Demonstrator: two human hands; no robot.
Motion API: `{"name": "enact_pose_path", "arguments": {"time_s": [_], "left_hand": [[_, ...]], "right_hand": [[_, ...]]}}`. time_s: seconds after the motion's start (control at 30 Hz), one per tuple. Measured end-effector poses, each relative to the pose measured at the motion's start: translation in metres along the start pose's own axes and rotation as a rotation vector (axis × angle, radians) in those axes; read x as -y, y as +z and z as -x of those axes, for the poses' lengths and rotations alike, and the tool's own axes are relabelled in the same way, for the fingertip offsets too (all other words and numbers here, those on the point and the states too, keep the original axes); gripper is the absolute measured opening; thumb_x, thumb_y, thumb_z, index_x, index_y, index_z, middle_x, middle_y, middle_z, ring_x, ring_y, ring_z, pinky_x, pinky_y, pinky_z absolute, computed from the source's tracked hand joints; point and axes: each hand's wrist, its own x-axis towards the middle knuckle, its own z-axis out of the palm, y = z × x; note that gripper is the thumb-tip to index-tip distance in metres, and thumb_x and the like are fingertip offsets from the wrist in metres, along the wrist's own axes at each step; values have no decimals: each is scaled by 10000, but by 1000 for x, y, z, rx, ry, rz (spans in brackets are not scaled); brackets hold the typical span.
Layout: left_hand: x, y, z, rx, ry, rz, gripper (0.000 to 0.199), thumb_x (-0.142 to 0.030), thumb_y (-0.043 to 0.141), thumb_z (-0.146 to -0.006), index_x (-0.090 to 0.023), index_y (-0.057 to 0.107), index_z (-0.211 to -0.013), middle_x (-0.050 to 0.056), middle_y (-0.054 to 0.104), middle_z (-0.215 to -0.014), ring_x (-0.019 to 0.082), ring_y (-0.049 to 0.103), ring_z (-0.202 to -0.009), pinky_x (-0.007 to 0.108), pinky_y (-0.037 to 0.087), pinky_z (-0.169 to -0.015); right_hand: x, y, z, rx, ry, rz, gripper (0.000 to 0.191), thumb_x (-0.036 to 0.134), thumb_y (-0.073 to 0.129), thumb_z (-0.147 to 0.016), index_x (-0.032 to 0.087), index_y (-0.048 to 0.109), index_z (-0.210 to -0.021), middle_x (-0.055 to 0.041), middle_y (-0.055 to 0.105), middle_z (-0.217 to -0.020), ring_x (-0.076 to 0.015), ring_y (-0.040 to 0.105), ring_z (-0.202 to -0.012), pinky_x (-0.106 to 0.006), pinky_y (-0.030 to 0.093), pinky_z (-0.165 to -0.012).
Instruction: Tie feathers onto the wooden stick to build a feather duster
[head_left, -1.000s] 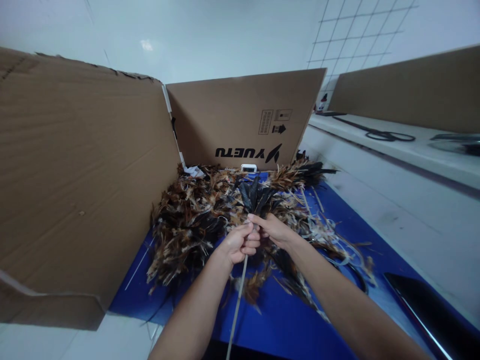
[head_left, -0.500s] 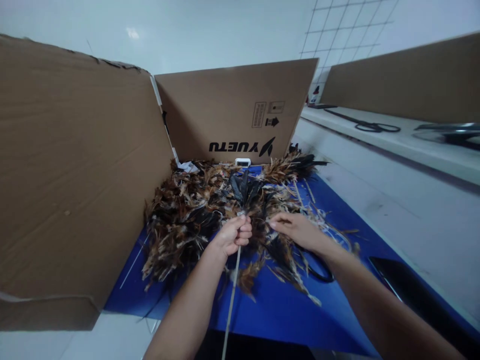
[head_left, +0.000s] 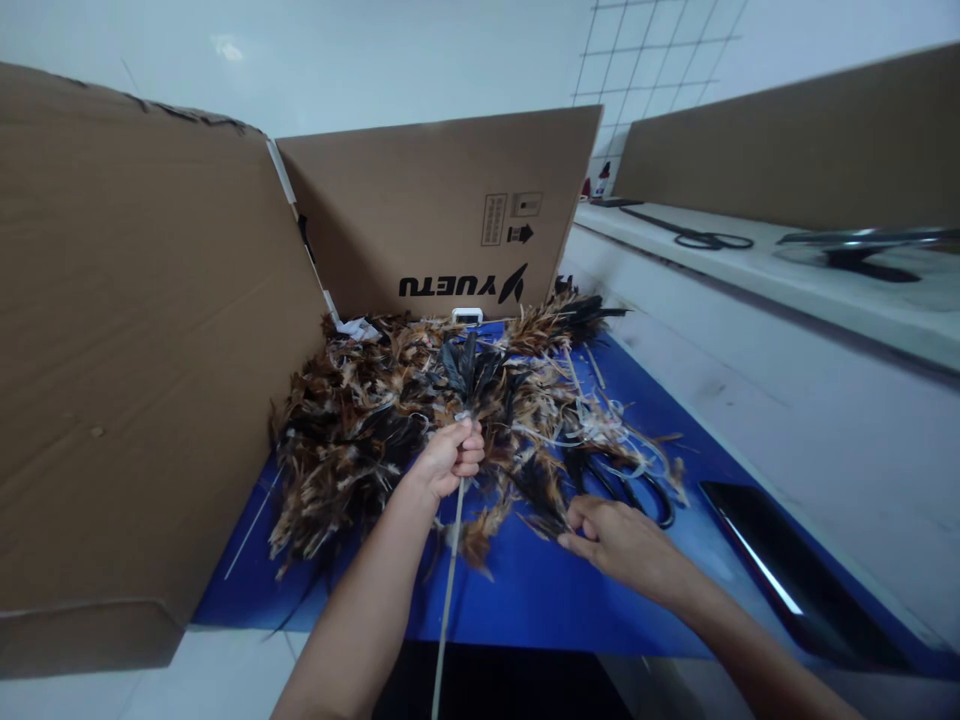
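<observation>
My left hand (head_left: 450,458) is closed around a thin pale stick (head_left: 448,590) that slopes down toward me. Dark feathers (head_left: 469,366) fan out from the stick's far end, just above my fist. To the right, my right hand (head_left: 626,545) has its thumb and fingers pinched on the near end of a brown and black feather bunch (head_left: 546,490) lying on the blue mat (head_left: 525,605). A large pile of brown feathers (head_left: 330,470) spreads beyond and left of both hands.
Black-handled scissors (head_left: 661,508) and pale strings (head_left: 630,445) lie by my right hand. A dark flat device (head_left: 806,575) rests at the mat's right. Cardboard panels (head_left: 142,350) stand left and behind. A white ledge (head_left: 795,280) on the right bears more scissors (head_left: 709,240).
My right hand has moved down and toward me, from beside the left fist to the feather bunch's near end. The left hand keeps its grip on the stick. The view has shifted slightly.
</observation>
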Motion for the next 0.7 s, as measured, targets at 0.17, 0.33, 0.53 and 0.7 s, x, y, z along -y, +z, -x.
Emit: {"name": "enact_pose_path", "arguments": {"time_s": [0.17, 0.33, 0.53, 0.7], "left_hand": [[1, 0, 0, 2, -3, 6, 197, -306, 547, -801, -150, 426, -795, -80, 275, -538, 9, 160, -375, 121, 45, -342], [2, -2, -1, 4, 7, -4, 223, -322, 575, -780, -153, 430, -794, -78, 283, -541, 11, 177, -379, 118, 54, -343], [2, -4, -2, 21, 6, 10, 223, -318, 583, -775, -151, 436, -794, -77, 284, -544, 12, 181, -381, 118, 62, -340], [2, -4, -2, 34, 8, 17, 208, -312, 568, -784, -151, 437, -796, -77, 286, -543, 12, 181, -379, 115, 63, -340]], "right_hand": [[-7, 1, -2, -28, -36, -92, 225, 333, 468, -796, 203, 479, -612, 16, 510, -548, -125, 456, -528, -243, 273, -511], [-14, -7, -4, -39, -23, -344, 318, 432, 456, -804, 195, 528, -605, 15, 488, -523, -117, 432, -501, -229, 303, -473], [-10, -16, -4, -50, 58, -537, 405, 524, 438, -787, 184, 543, -594, 21, 439, -475, -100, 408, -458, -219, 321, -455], [-4, -17, -7, -120, 160, -787, 363, 524, 535, -719, 174, 555, -628, 45, 384, -447, -80, 342, -419, -214, 264, -408]]}}
